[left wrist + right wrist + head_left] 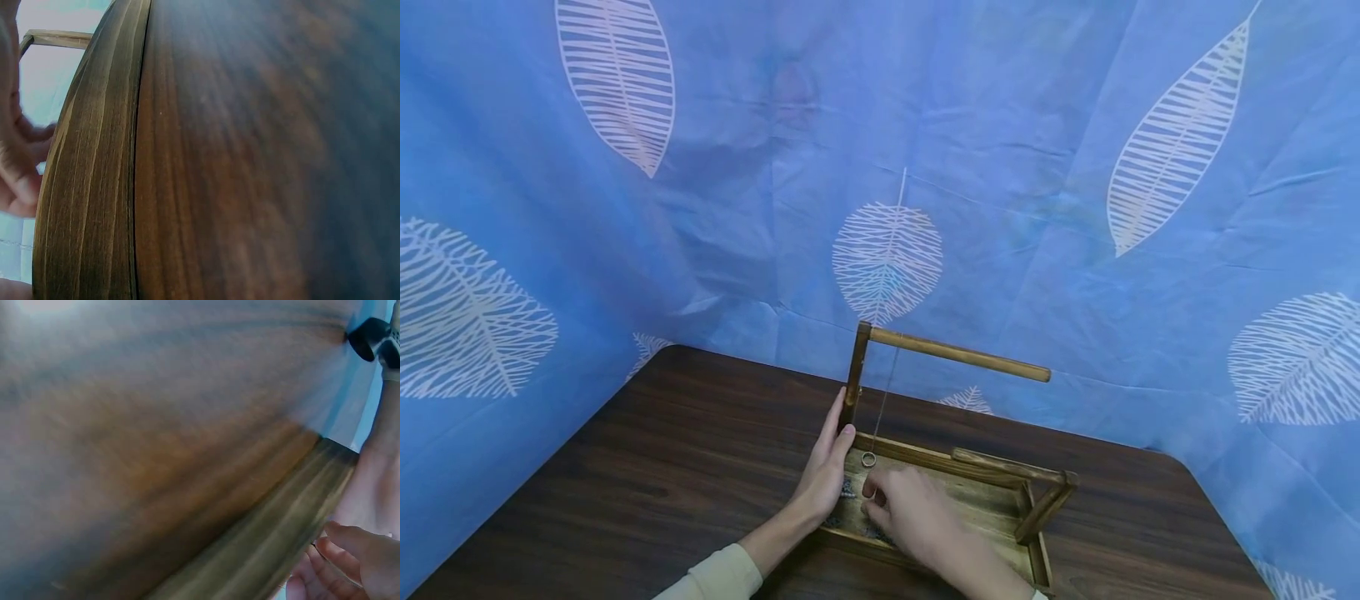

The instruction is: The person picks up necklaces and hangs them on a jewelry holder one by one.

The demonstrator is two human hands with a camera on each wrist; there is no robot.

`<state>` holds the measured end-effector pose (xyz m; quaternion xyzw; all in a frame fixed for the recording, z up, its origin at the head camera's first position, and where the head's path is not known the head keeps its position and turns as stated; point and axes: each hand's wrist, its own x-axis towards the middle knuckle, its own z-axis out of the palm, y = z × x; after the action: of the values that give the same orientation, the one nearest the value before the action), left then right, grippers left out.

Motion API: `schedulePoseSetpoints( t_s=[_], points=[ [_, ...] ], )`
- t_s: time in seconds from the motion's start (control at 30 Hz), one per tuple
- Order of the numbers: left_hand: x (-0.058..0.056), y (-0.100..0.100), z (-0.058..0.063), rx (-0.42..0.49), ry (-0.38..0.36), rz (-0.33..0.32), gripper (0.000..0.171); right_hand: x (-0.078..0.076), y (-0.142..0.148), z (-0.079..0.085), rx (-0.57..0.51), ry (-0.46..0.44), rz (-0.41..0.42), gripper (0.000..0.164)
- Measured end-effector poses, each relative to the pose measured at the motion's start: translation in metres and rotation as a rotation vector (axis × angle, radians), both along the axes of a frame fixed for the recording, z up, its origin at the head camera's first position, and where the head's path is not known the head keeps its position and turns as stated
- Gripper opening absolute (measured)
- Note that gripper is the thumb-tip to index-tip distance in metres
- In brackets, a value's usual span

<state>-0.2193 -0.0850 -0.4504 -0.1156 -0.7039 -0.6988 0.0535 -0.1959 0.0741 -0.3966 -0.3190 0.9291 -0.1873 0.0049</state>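
A wooden jewellery stand (962, 347) has a shallow tray and two posts, each topped by a bar. My left hand (826, 479) grips it at the left post, thumb inside the tray's end and fingers along the outside. From the taller bar hangs a thin chain (886, 396) with a ring (868, 459) at its lower end. Just below the ring, my right hand (913, 508) is over the tray with curled fingers. A thin strand (340, 572) crosses its pinched fingers in the right wrist view; its far end is hidden. Small bluish-grey trinkets (847, 489) lie in the tray.
The stand rests on a dark wooden table (647, 475). Its shorter right post (1045, 512) carries a low bar (1011, 464) beside my right forearm. A blue cloth (1015, 208) with white leaf prints hangs behind and at both sides of the table.
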Motion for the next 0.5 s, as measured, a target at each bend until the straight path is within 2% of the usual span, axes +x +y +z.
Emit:
schedulePoseSetpoints(
  t_s=[0.23, 0.5],
  points=[
    [0.001, -0.001, 0.001, -0.010, -0.005, 0.005, 0.053, 0.006, 0.010, -0.016, -0.023, -0.111, -0.015, 0.012],
    [0.001, 0.001, 0.002, -0.009, -0.007, 0.001, 0.053, 0.001, 0.010, -0.024, -0.042, -0.160, -0.044, 0.026]
  ],
)
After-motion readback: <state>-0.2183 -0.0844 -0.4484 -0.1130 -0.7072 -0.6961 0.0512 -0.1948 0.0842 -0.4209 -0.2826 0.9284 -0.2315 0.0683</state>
